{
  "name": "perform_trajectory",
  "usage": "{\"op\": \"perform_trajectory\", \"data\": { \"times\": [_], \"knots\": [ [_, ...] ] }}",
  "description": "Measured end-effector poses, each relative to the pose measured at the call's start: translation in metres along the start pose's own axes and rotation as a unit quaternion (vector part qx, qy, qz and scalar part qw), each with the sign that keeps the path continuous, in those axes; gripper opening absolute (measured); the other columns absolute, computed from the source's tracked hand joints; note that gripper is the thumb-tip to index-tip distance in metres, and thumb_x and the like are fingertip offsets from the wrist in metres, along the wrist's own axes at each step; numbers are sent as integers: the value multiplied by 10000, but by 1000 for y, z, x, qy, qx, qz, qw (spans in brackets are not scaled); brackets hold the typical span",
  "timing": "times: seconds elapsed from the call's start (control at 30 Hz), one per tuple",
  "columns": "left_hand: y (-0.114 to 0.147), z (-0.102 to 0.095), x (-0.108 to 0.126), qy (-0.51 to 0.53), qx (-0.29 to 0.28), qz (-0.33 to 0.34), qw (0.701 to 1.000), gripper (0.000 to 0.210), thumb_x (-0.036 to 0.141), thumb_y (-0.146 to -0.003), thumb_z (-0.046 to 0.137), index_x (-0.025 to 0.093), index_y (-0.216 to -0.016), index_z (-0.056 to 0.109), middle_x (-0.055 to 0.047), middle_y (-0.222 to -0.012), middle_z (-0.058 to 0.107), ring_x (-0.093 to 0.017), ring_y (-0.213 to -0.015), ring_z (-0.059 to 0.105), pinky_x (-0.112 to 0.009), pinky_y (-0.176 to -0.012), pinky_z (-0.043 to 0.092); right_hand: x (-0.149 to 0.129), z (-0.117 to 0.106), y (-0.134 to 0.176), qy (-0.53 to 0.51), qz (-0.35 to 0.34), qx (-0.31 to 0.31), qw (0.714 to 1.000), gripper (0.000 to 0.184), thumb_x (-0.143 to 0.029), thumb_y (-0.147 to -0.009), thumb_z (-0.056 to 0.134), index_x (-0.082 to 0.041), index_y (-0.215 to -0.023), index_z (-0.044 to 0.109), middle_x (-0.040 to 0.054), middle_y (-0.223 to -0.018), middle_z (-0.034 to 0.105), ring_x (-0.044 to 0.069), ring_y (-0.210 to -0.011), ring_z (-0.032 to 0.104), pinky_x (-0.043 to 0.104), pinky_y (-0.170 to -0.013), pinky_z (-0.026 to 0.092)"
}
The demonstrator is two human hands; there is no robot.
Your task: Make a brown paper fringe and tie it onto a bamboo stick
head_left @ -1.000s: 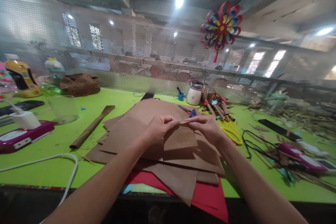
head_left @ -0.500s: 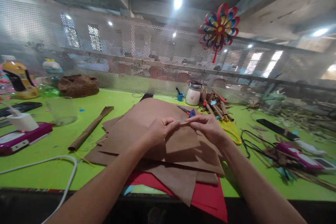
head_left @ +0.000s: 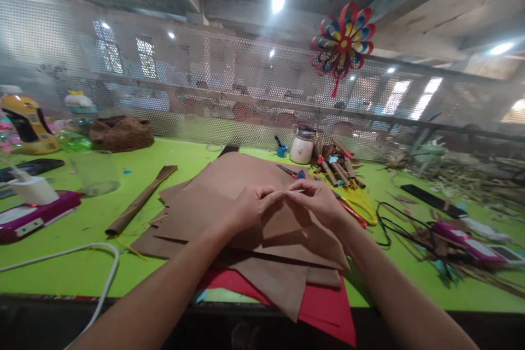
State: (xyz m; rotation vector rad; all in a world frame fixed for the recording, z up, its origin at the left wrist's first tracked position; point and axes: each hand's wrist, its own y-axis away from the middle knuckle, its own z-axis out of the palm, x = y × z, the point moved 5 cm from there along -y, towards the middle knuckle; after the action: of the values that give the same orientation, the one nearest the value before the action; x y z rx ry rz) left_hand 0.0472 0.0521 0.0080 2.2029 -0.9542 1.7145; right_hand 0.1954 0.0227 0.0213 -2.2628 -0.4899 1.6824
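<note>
The person's left hand [head_left: 260, 202] and right hand [head_left: 315, 197] meet almost tip to tip above the middle of the green bench [head_left: 188, 154], thumbs and forefingers pinched on a thin pale paper edge [head_left: 284, 192]. That edge seems to run left to right, just right of the left fingertips and just left of the right ones, so neither hand is clearly nearer; how far it reaches behind the fingers cannot be told. The brown sheets [head_left: 229, 175] spread directly below, farther out to the left than to the right, and red paper [head_left: 328, 311] shows at their near side, overhanging the bench.

Counted from left to right, there are one yellow bottle [head_left: 28, 126], one purple power strip [head_left: 45, 216], one white plug [head_left: 35, 191], one clear cup [head_left: 96, 172], one brown bundle [head_left: 121, 134] and one long roll [head_left: 139, 205] slanting from near left to far right. Farther right come one blue pot [head_left: 281, 150], one white jar [head_left: 302, 147], at least three short rolls [head_left: 332, 172] in a heap, one red-handled tool [head_left: 356, 215], one black slab [head_left: 435, 201] and one more purple block [head_left: 467, 243]. The brown sheets overlap, so their number cannot be read
</note>
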Motion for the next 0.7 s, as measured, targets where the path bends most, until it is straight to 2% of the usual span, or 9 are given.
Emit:
{"op": "perform_trajectory", "data": {
  "times": [0.1, 0.17, 0.3, 0.47, 0.7],
  "knots": [
    [0, -1, 3, 2, 6, 18, 1000, 273, 392, -769, 581, 147, -866, 650, -27, -734, 612, -136, -670, 516, -227, -603, 396, 2, 0, -1, 7, -3, -3, 1000, 228, -384, -715, 682, -157, -727, 659, 23, -673, 615, 126, -612, 514, 234, -524, 407],
    [0, -3, 4, -28, 15, 31, 999, 248, 357, -762, 587, 151, -874, 668, -36, -778, 646, -155, -725, 544, -237, -652, 415, 2, 1, -2, 4, -4, -1, 1000, 242, -401, -701, 689, -161, -716, 661, 23, -667, 615, 129, -602, 514, 239, -522, 411],
    [-1, -3, 0, -68, 23, 31, 997, 234, 348, -778, 546, 147, -762, 666, -16, -697, 613, -141, -669, 514, -228, -607, 392, 2, 2, -2, -10, -6, 14, 1000, 246, -401, -662, 719, -163, -690, 664, 15, -645, 615, 131, -588, 523, 247, -534, 420],
    [-3, 1, -7, -34, -10, 21, 999, 307, 411, -794, 521, 145, -648, 568, 17, -571, 472, -104, -557, 410, -212, -508, 325, 8, 2, -3, -29, 11, 0, 1000, 218, -366, -676, 717, -155, -696, 666, 3, -627, 601, 115, -569, 511, 239, -534, 406],
    [-1, 7, -9, 55, -60, -18, 997, 370, 503, -755, 553, 141, -679, 570, -14, -627, 530, -122, -587, 462, -227, -528, 354, 14, -4, -3, -92, 60, 9, 994, 283, -384, -597, 777, -139, -671, 655, 6, -610, 614, 108, -554, 519, 242, -533, 410]
  ]
}}
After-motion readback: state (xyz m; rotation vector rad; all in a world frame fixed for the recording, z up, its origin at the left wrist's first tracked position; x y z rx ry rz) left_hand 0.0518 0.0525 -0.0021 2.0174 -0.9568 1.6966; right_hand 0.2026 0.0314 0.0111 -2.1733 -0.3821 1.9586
